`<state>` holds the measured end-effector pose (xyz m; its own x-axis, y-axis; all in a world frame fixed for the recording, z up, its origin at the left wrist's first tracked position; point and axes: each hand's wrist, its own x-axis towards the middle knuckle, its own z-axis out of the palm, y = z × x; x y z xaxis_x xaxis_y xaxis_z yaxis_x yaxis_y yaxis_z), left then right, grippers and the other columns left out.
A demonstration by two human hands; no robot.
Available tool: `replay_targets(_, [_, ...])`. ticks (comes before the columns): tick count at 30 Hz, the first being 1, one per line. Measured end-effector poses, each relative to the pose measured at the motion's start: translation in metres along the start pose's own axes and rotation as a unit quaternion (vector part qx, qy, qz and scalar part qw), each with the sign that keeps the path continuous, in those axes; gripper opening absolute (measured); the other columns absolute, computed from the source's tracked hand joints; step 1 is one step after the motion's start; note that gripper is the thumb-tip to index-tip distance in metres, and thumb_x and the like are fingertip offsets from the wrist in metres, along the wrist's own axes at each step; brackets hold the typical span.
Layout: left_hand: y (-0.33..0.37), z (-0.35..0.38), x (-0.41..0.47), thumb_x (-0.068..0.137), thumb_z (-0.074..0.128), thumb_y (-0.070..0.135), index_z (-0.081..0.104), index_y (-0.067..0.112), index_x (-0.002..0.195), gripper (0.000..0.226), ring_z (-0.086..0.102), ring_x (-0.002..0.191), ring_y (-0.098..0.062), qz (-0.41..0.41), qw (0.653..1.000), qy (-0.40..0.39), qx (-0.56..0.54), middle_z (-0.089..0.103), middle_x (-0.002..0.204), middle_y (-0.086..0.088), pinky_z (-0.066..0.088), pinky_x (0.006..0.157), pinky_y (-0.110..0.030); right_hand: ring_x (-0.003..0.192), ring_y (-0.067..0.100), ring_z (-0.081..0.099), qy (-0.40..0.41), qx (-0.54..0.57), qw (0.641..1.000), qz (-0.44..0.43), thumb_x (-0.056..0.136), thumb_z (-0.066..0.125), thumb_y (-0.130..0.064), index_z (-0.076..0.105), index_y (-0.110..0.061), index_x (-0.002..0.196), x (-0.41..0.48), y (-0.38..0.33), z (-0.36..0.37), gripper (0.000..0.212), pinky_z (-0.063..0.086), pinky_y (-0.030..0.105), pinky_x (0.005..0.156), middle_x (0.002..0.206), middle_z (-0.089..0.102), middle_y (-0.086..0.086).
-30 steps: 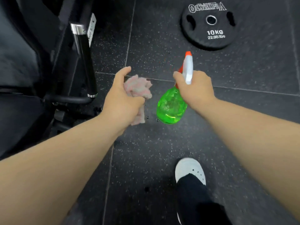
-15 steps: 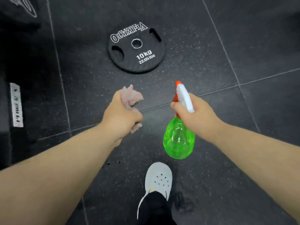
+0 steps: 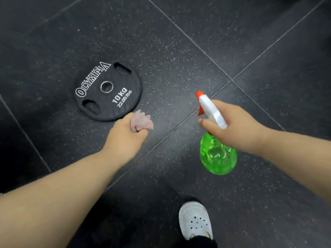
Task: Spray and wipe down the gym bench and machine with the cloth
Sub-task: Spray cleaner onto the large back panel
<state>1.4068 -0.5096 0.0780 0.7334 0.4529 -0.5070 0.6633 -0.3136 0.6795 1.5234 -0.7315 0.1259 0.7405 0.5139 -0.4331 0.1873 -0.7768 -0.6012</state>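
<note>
left hand (image 3: 125, 138): closed in a fist round the cloth, knuckles up, low over the floor beside the weight plate's near edge.
cloth (image 3: 142, 120): pink and grey, bunched into a wad, poking out of the thumb side of the fist; balled up, likely so that nothing trails and a wipe can start at once.
right hand (image 3: 238, 126): wrapped round the neck of the spray bottle, just under its white head.
spray bottle (image 3: 217, 154): green see-through body hanging below the hand, red nozzle tip pointing up and away; gripped at the neck, probably to bring a finger close to the trigger.
forefinger (image 3: 204, 121): stretched forward under the red trigger; seems off it rather than squeezing, though blur leaves that unsure.
weight plate (image 3: 107, 90): black, flat on the floor, marked 10 kg; no part of the job.
floor (image 3: 179, 51): dark speckled tiles with thin seams.
shoe (image 3: 195, 221): white, perforated, planted below the bottle.
bench and machine: out of view; nothing to spray in front of the nozzle here.
step in hand: by judgement, carrying both tools between surfaces, ready for use.
next move: calls for facing the bench, aiming the nozzle at it, squeezing, then opening the wad to a flat face for wiping.
</note>
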Motion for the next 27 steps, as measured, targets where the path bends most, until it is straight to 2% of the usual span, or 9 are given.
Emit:
replay_targets(3, [-0.004, -0.008, 0.025, 0.079, 0.068, 0.011, 0.052, 0.038, 0.108, 0.043, 0.059, 0.087, -0.009, 0.021, 0.999, -0.041, 0.018, 0.066, 0.106, 0.016, 0.042, 0.070, -0.021, 0.083, 0.017, 0.060, 0.019, 0.016, 1.000, 0.017, 0.091, 0.060, -0.036, 0.060, -0.021, 0.104, -0.007, -0.009, 0.012, 0.019, 0.046, 0.030, 0.077, 0.086, 0.064, -0.005])
replay_targets(6, [-0.013, -0.016, 0.048, 0.075, 0.071, 0.010, 0.053, 0.037, 0.119, 0.054, 0.061, 0.085, -0.012, 0.034, 0.993, -0.102, 0.054, 0.066, 0.114, 0.017, 0.044, 0.067, -0.027, 0.085, 0.018, 0.059, 0.068, 0.031, 0.996, 0.047, 0.091, 0.059, -0.032, 0.060, -0.019, 0.105, -0.020, -0.021, 0.027, 0.020, 0.044, 0.028, 0.078, 0.090, 0.065, -0.003])
replay_targets(10, [-0.034, -0.036, 0.053, 0.066, 0.069, 0.017, 0.046, 0.044, 0.108, 0.055, 0.064, 0.106, -0.018, 0.061, 0.983, -0.157, 0.073, 0.065, 0.112, 0.017, 0.047, 0.086, -0.030, 0.084, 0.015, 0.059, 0.143, 0.073, 0.980, 0.116, 0.091, 0.058, -0.032, 0.060, -0.022, 0.103, -0.045, -0.039, 0.062, 0.016, 0.042, 0.015, 0.071, 0.088, 0.064, -0.006])
replay_targets(13, [-0.053, -0.041, 0.061, 0.065, 0.080, 0.012, 0.046, 0.037, 0.116, 0.066, 0.062, 0.106, -0.018, 0.102, 0.973, -0.186, 0.095, 0.064, 0.108, 0.010, 0.042, 0.081, -0.016, 0.085, 0.017, 0.060, 0.148, 0.086, 0.976, 0.132, 0.090, 0.058, -0.032, 0.060, -0.021, 0.104, -0.054, -0.050, 0.096, 0.017, 0.046, 0.029, 0.078, 0.088, 0.064, -0.007])
replay_targets(15, [-0.063, -0.037, 0.068, 0.067, 0.078, 0.005, 0.046, 0.031, 0.124, 0.071, 0.058, 0.102, -0.012, 0.130, 0.968, -0.183, 0.113, 0.063, 0.108, 0.006, 0.039, 0.078, -0.008, 0.084, 0.017, 0.060, 0.147, 0.093, 0.976, 0.130, 0.090, 0.059, -0.031, 0.059, -0.022, 0.104, -0.051, -0.050, 0.119, 0.016, 0.048, 0.032, 0.078, 0.088, 0.064, -0.007])
replay_targets(18, [-0.082, -0.031, 0.077, 0.073, 0.068, 0.008, 0.047, 0.029, 0.126, 0.061, 0.063, 0.099, -0.015, 0.155, 0.968, -0.161, 0.112, 0.066, 0.114, 0.004, 0.048, 0.088, -0.022, 0.084, 0.018, 0.061, 0.143, 0.095, 0.979, 0.108, 0.090, 0.058, -0.032, 0.057, -0.024, 0.106, -0.038, -0.047, 0.161, 0.017, 0.050, 0.035, 0.081, 0.089, 0.066, -0.005])
replay_targets(22, [-0.103, -0.023, 0.091, 0.080, 0.064, 0.016, 0.055, 0.037, 0.123, 0.049, 0.063, 0.106, -0.010, 0.182, 0.964, -0.148, 0.127, 0.063, 0.119, 0.025, 0.049, 0.098, -0.035, 0.087, 0.022, 0.061, 0.173, 0.101, 0.976, 0.089, 0.090, 0.057, -0.032, 0.057, -0.021, 0.107, -0.010, -0.034, 0.209, 0.020, 0.050, 0.040, 0.083, 0.092, 0.068, -0.003])
replay_targets(25, [-0.117, -0.018, 0.103, 0.083, 0.061, 0.010, 0.057, 0.037, 0.121, 0.046, 0.063, 0.082, -0.002, 0.180, 0.966, -0.157, 0.096, 0.067, 0.104, 0.025, 0.056, 0.088, -0.030, 0.089, 0.022, 0.061, 0.204, 0.122, 0.968, 0.074, 0.091, 0.057, -0.031, 0.058, -0.021, 0.108, 0.014, -0.027, 0.233, 0.020, 0.050, 0.039, 0.085, 0.095, 0.068, -0.003])
replay_targets(27, [-0.121, -0.016, 0.109, 0.086, 0.059, 0.008, 0.058, 0.035, 0.119, 0.043, 0.054, 0.065, 0.002, 0.192, 0.964, -0.149, 0.107, 0.067, 0.099, 0.019, 0.050, 0.078, -0.020, 0.087, 0.022, 0.060, 0.219, 0.111, 0.968, 0.055, 0.091, 0.057, -0.031, 0.058, -0.022, 0.109, 0.028, -0.024, 0.243, 0.021, 0.050, 0.037, 0.084, 0.093, 0.067, -0.003])
